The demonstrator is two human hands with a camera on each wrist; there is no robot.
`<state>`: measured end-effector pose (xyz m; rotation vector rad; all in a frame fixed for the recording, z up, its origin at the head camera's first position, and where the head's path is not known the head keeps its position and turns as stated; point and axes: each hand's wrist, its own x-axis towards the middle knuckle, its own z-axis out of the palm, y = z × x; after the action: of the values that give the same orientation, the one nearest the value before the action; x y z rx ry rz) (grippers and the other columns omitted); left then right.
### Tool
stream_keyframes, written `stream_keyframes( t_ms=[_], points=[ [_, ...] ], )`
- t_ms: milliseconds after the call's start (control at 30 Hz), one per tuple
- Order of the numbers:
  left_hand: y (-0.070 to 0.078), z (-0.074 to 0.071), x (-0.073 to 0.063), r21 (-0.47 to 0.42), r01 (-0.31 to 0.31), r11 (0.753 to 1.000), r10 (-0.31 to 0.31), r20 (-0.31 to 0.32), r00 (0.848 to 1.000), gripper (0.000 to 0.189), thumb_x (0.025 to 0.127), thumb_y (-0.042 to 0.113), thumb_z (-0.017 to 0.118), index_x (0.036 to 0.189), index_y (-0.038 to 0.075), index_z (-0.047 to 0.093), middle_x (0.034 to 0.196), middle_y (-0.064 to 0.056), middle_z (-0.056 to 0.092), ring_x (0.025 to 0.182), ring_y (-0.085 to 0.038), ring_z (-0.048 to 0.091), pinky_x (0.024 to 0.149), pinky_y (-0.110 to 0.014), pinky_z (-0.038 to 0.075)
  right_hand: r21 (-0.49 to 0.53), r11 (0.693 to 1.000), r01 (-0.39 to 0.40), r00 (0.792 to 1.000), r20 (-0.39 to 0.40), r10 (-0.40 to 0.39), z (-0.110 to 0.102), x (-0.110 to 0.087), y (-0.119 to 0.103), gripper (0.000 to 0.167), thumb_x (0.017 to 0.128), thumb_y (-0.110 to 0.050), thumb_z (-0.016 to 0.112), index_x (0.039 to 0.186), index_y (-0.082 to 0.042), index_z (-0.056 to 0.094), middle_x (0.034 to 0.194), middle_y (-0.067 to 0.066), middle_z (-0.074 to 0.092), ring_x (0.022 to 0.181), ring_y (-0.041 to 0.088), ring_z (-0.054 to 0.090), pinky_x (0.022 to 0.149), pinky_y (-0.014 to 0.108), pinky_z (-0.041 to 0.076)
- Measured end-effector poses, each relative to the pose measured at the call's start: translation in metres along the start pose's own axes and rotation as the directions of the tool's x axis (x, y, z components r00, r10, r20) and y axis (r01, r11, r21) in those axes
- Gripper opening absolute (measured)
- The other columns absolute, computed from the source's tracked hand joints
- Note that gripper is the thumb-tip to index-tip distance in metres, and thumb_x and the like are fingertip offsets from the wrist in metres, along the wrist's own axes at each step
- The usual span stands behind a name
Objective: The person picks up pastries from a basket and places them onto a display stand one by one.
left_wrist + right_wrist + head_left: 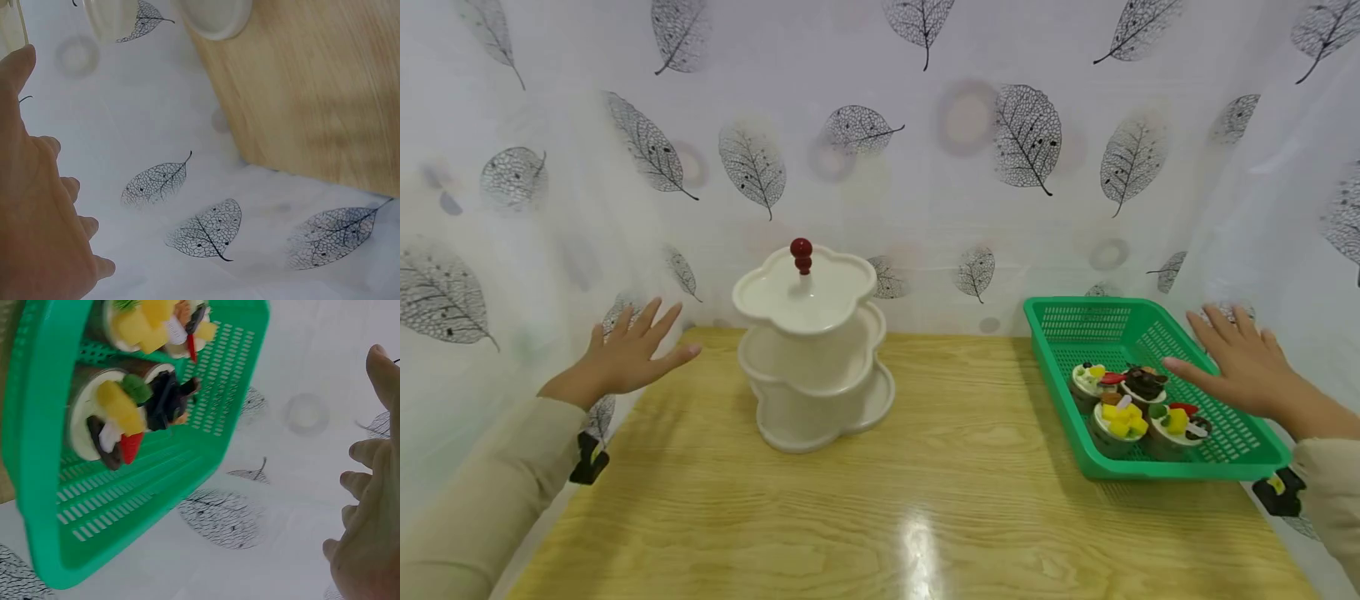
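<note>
My left hand (628, 350) is held out with fingers spread, to the left of a white three-tiered stand (812, 367) with scalloped trays and a red knob (801, 254) on top. Nothing is in that hand. On the other side, my right hand (1247, 362) is also spread and holds nothing; in the head view it overlaps the right rim of a green plastic basket (1067, 425). Inside the basket sit several small dessert cups, one topped with yellow cubes (1120, 421) and another with dark chocolate-like pieces (1144, 383). The right wrist view shows the hand (369, 506) apart from the basket.
The stand and the basket rest on a wood-grain table (940, 467), the stand left of the middle and the basket at the right edge. A pale curtain (910, 192) printed with dark leaves hangs behind the table and along both sides.
</note>
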<state>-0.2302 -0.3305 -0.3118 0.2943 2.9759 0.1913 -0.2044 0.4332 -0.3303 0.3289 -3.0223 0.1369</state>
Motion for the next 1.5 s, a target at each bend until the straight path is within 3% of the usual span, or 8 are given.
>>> stream_keyframes(
  t_ms=[267, 600, 833, 967, 1167, 1500],
  points=[
    [-0.003, 0.003, -0.003, -0.009, -0.003, 1.0, 0.003, -0.007, 1.0, 0.088, 0.095, 0.064, 0.035, 0.154, 0.016, -0.01, 0.154, -0.029, -0.014, 0.133, -0.058, -0.017, 0.095, -0.08, -0.01, 0.107, 0.992, 0.069, 0.997, -0.033, -0.066, 0.026, -0.013, 0.028, 0.068, 0.104, -0.027, 0.036, 0.146, 0.015, 0.003, 0.148, 0.042, -0.004, 0.137, 0.048, -0.021, 0.106, 0.067, -0.015],
    [-0.007, 0.008, -0.005, -0.015, 0.01, 1.0, -0.01, 0.004, 1.0, 0.089, 0.094, 0.065, 0.035, 0.154, 0.016, -0.01, 0.154, -0.028, -0.014, 0.134, -0.058, -0.015, 0.095, -0.08, -0.009, 0.063, 0.998, 0.0, 0.999, -0.039, 0.003, 0.069, -0.036, 0.057, 0.061, 0.107, -0.025, 0.02, 0.141, 0.024, 0.005, 0.143, 0.047, 0.002, 0.135, 0.056, -0.013, 0.107, 0.067, -0.01],
    [-0.005, 0.016, -0.006, -0.005, 0.005, 1.0, -0.006, -0.011, 1.0, 0.088, 0.095, 0.065, 0.036, 0.154, 0.018, -0.008, 0.156, -0.027, -0.012, 0.134, -0.059, -0.013, 0.096, -0.08, -0.009, 0.145, 0.987, -0.065, 0.998, -0.004, 0.066, 0.086, -0.045, 0.066, 0.063, 0.107, -0.026, 0.018, 0.137, 0.028, 0.005, 0.138, 0.052, 0.0, 0.132, 0.059, -0.014, 0.108, 0.064, -0.013],
    [-0.004, 0.021, -0.008, -0.005, -0.029, 1.0, 0.029, -0.06, 0.998, 0.087, 0.095, 0.062, 0.039, 0.155, 0.017, -0.005, 0.156, -0.027, -0.008, 0.136, -0.058, -0.006, 0.099, -0.079, -0.004, 0.184, 0.979, -0.083, 0.996, 0.024, 0.08, 0.092, -0.047, 0.068, 0.064, 0.107, -0.026, 0.018, 0.136, 0.029, 0.003, 0.137, 0.053, -0.003, 0.131, 0.059, -0.017, 0.107, 0.063, -0.016],
    [-0.006, 0.033, -0.007, -0.119, -0.091, 0.989, 0.074, -0.138, 0.988, 0.091, 0.095, 0.054, 0.048, 0.154, 0.008, -0.003, 0.157, -0.024, -0.007, 0.141, -0.051, 0.0, 0.105, -0.074, -0.001, 0.196, 0.975, -0.101, 0.995, 0.027, 0.098, 0.098, -0.048, 0.067, 0.068, 0.107, -0.029, 0.019, 0.136, 0.029, 0.002, 0.137, 0.052, -0.004, 0.131, 0.058, -0.019, 0.108, 0.059, -0.018],
    [0.003, 0.048, -0.014, -0.284, -0.098, 0.954, 0.05, -0.173, 0.984, 0.099, 0.092, 0.049, 0.058, 0.153, 0.004, -0.005, 0.158, -0.023, -0.005, 0.138, -0.054, 0.008, 0.103, -0.073, 0.016, 0.182, 0.975, -0.125, 0.992, 0.022, 0.123, 0.098, -0.049, 0.061, 0.073, 0.106, -0.033, 0.026, 0.138, 0.027, 0.0, 0.14, 0.05, -0.004, 0.133, 0.059, -0.011, 0.108, 0.065, -0.008]
  ],
)
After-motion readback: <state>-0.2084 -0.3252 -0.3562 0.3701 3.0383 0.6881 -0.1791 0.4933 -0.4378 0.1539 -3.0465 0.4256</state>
